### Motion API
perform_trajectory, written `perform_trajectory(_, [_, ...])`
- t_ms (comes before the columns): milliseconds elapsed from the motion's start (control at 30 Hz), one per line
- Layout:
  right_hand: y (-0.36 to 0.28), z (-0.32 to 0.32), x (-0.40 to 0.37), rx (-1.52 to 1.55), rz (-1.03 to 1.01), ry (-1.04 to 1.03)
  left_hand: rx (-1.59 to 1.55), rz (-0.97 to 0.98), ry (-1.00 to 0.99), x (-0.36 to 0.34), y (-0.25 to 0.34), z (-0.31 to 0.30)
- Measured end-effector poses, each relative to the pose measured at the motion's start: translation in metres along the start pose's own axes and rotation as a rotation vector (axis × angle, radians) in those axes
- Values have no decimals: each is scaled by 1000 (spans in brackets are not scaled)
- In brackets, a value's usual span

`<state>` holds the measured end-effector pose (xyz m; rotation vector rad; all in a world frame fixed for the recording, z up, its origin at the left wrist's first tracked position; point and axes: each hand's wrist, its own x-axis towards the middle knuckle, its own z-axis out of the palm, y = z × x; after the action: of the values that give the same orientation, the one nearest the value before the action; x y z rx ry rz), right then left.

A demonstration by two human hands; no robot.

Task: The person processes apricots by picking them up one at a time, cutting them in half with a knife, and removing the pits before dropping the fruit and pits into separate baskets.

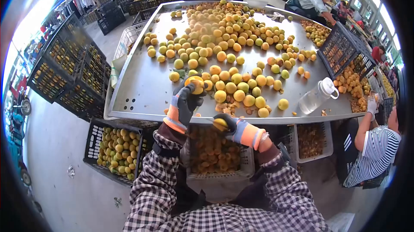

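Observation:
My left hand [188, 100], in a dark glove with an orange and grey cuff, is closed round a yellow-orange fruit [195, 84] above the table's near edge. My right hand [233, 127], gloved alike, is closed on a yellow piece [220, 124] over the crate at my lap; whether it is fruit or a tool's handle I cannot make out. Beyond both hands a large heap of yellow-orange fruit [233, 87] spreads over the metal table [142, 83]. Scraps of peel lie by the near edge.
A crate of orange pieces [215, 172] stands below my hands, a black crate of fruit [92, 148] to its left. A water bottle [311, 100] is on the table at the right. Co-workers sit right and opposite. Stacked black crates [64, 66] stand left.

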<state>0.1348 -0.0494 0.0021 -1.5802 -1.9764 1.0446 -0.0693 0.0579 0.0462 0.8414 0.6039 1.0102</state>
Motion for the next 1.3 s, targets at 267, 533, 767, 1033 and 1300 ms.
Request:
perform_trajectory(267, [-38,-38,-21,377,-129,-28,194,-84,-160,-3,-10,6])
perform_trajectory(533, [-30,-22,13,-87,-200,789,392,35,-205,-1,-57,29])
perform_trajectory(767, [-37,1,29,-257,-264,928,362,176,-76,-2,-65,32])
perform_trajectory(1033, [-40,10,51,53,-127,863,570,447,54,4,-81,23])
perform_trajectory(1300, [-48,8,50,-40,-97,798,328,251,159,10,-82,22])
